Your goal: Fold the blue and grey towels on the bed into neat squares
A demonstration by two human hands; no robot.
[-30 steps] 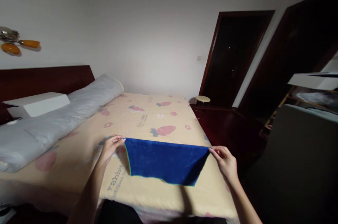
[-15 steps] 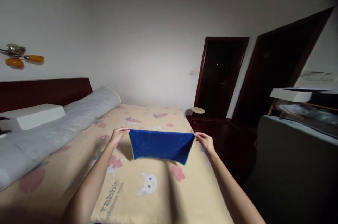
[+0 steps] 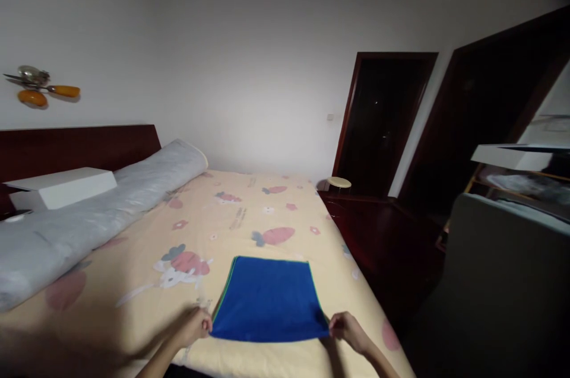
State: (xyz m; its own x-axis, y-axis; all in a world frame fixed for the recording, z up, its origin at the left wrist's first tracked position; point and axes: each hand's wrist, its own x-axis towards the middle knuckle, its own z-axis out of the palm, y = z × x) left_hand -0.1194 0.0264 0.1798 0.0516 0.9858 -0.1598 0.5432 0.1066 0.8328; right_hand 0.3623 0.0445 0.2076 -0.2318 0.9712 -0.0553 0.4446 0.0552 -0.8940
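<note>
A blue cloth (image 3: 271, 298) with a thin green edge lies mostly flat on the bed, its far edge resting on the patterned sheet (image 3: 240, 218). My left hand (image 3: 196, 327) pinches its near left corner. At the near right corner, my right hand (image 3: 347, 330) has its fingers closed on the cloth. Between the two hands the near edge is drawn fairly straight. Along the left side the green edging shows as more than one line, so the cloth seems to be layered there.
A grey rolled mattress or pad (image 3: 146, 176) lies along the headboard (image 3: 80, 149), with a white box (image 3: 75, 188) on it. Beyond the bed's right edge stand a round stool (image 3: 339, 183) and a dark grey panel (image 3: 503, 283). A shelf with a white box (image 3: 512, 157) is behind the panel.
Both hands have come down and toward me with the cloth. Held up and hanging before, it is now laid out on the sheet, its near corners still gripped.
</note>
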